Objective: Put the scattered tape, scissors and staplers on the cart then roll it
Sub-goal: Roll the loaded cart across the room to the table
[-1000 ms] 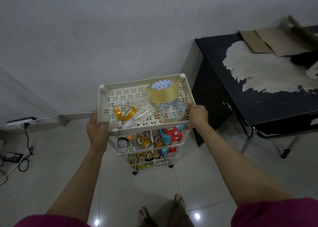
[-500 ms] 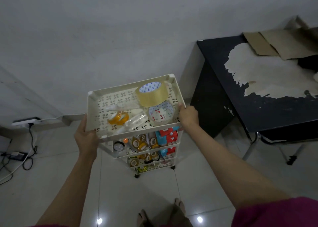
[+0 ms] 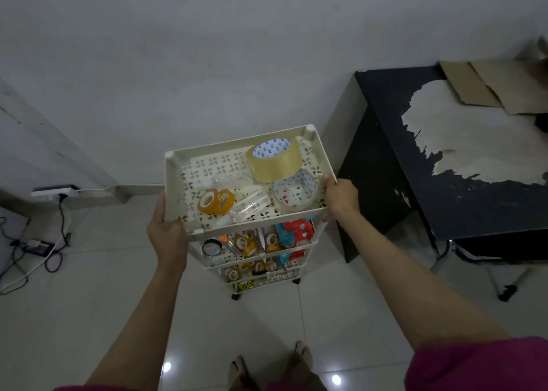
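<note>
Cart: cream tiered trolley on castors, standing on the tiled floor between the wall and the black bench; close to the bench's end panel but apart from it.
Top tray contents: large tan tape roll, patterned clear roll, two amber rolls, all inside the rim.
Lower tiers: more tape rolls and red-blue packets visible; scissors and staplers cannot be picked out with certainty.
Left grip: fingers wrapped round the tray's near-left corner rim, holding it.
Right grip: fingers curled over the right rim, holding it.
Change noted: against the views of the last second, the cart sits differently relative to the bench and wall socket; it is rolling under both hands.
Bench surface: only cardboard sheets in sight; part lies out of view.
Assessment: loading appears complete; the rolling step is in hand.
Risk: trailing cables on the floor to the left could foul a castor.
</note>
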